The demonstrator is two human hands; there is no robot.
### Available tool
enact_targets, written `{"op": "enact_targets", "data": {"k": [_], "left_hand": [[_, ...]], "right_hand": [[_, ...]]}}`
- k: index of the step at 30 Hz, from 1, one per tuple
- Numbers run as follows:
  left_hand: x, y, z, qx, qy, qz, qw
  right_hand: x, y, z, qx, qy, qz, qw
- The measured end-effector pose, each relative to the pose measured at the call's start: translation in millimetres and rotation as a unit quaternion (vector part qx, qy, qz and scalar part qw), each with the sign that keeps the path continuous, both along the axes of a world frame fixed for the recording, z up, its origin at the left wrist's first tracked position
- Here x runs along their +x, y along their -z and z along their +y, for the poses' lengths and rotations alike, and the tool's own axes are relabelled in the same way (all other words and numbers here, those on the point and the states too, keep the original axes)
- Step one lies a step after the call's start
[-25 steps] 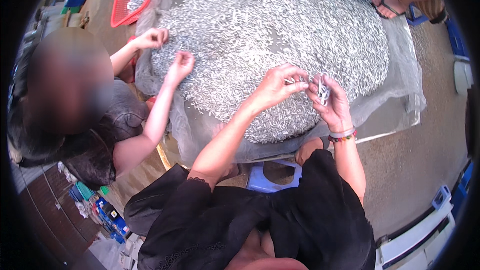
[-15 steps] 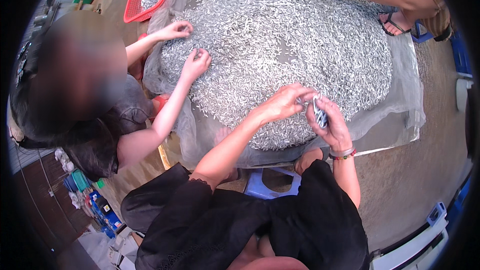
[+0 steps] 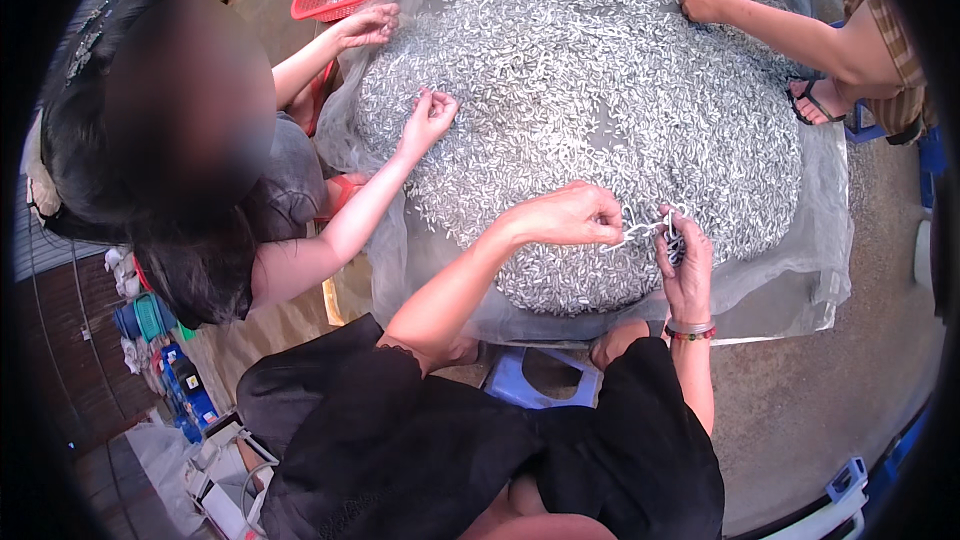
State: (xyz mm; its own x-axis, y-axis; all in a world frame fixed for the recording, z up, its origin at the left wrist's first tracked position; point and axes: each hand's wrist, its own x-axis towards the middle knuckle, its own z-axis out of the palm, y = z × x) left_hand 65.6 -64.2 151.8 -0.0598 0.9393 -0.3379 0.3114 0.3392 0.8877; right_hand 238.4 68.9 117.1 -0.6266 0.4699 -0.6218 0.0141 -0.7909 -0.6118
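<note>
A wide heap of small silvery curved pieces (image 3: 540, 130), hook-like or link-like, covers the low table in front of me. Just above its near edge, my left hand (image 3: 570, 215) is closed in a pinch. Pale looped pieces (image 3: 638, 230) stretch in a short strand from its fingertips toward my right hand (image 3: 687, 265). That right hand, a bracelet at its wrist, is held palm up and curled around several of the same pieces. How the pieces are joined is too small to make out.
Sheer netting (image 3: 740, 290) lies under the heap. At left a co-worker's hands (image 3: 432, 115) hover over it; other people's hands (image 3: 705, 2) reach in from the far side. A red basket (image 3: 335, 8) stands far left. A blue plastic stool (image 3: 510, 380) is below me.
My hands have drawn slightly apart, and the looped strand now shows between them. The view has shifted, with more co-workers' hands visible at the far edge. The left co-worker's fingers have moved.
</note>
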Motion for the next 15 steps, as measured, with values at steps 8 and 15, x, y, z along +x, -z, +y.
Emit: {"op": "enact_targets", "data": {"k": [8, 15], "left_hand": [[-1, -5, -8, 0.067, 0.091, -0.011, 0.994], [-16, 19, -11, -0.015, -0.072, 0.080, 0.994]], "right_hand": [[0, -3, -7, 0.104, -0.158, -0.041, 0.981], [6, 7, -3, 0.097, -0.075, 0.002, 0.992]]}}
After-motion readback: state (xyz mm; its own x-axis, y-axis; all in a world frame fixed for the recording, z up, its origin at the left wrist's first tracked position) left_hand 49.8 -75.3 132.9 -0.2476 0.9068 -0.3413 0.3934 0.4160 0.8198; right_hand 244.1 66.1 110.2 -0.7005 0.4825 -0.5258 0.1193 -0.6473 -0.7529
